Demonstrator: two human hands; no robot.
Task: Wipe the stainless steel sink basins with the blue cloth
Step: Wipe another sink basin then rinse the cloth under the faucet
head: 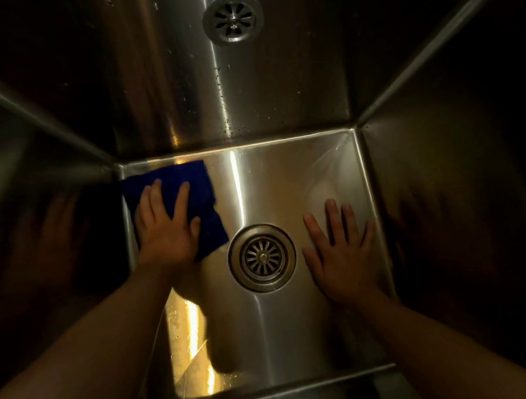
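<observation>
I look straight down into a deep stainless steel sink basin (262,173). A blue cloth (203,193) lies flat on the basin floor in the far left corner. My left hand (165,230) presses on it with fingers spread and straight. My right hand (343,252) rests flat on the bare floor to the right of the round drain (261,258), fingers spread, holding nothing.
Tall steel walls rise on all sides, the left (25,193) and right (463,160) ones dark. The far wall (291,81) carries water drops and a mirrored image of the drain (232,17). A bright yellow glare lies on the floor near my left forearm.
</observation>
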